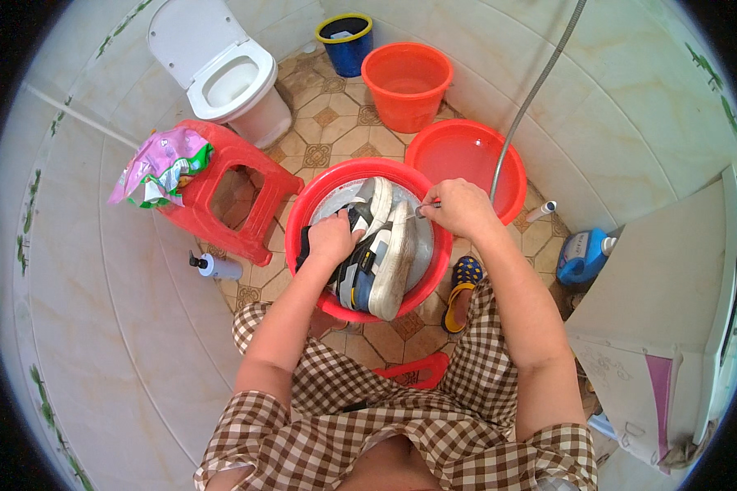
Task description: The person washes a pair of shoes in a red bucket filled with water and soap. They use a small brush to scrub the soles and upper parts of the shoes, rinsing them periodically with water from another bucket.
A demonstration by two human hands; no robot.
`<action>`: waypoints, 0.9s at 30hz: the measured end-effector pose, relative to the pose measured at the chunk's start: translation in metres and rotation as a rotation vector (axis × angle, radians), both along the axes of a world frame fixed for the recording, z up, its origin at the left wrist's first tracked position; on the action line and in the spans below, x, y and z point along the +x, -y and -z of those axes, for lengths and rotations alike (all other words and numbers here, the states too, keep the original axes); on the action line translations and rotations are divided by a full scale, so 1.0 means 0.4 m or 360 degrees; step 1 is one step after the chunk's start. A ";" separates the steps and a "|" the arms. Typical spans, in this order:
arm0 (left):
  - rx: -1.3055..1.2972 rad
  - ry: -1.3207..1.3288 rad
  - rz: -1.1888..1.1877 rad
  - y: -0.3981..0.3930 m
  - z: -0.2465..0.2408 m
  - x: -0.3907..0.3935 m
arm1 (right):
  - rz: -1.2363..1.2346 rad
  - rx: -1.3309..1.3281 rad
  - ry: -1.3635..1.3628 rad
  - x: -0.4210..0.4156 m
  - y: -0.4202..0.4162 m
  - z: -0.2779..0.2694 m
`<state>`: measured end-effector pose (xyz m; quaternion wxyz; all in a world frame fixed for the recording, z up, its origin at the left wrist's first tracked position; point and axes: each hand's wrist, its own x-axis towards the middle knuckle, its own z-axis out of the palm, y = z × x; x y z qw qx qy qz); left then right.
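Observation:
A pair of sneakers (390, 267), dark with grey and blue panels and dirty white soles, lies in a red plastic basin (368, 164) between my knees. Greyish water (427, 245) shows around them. My left hand (333, 239) grips the uppers from the left, its fingertips partly hidden among the shoes. At the basin's right side, my right hand (462, 207) pinches a small thin tool (427, 209) close to the edge of one sole. Most of that tool is covered by my fingers, so its kind is unclear.
Behind stand a second red basin (516, 156), a red bucket (407, 86), a blue bin (347, 55) and a toilet (236, 83). A red stool (245, 236) bearing a pink bag (166, 156), and a pump bottle (221, 267), are left. A blue jug (580, 258) and white appliance (657, 264) are right.

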<state>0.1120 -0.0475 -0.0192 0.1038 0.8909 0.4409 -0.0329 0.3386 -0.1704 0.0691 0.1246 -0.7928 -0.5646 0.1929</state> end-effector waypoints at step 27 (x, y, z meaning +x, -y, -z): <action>0.0348 0.0373 -0.0124 -0.010 -0.035 -0.032 | -0.0065 -0.0028 0.0032 -0.004 -0.008 0.026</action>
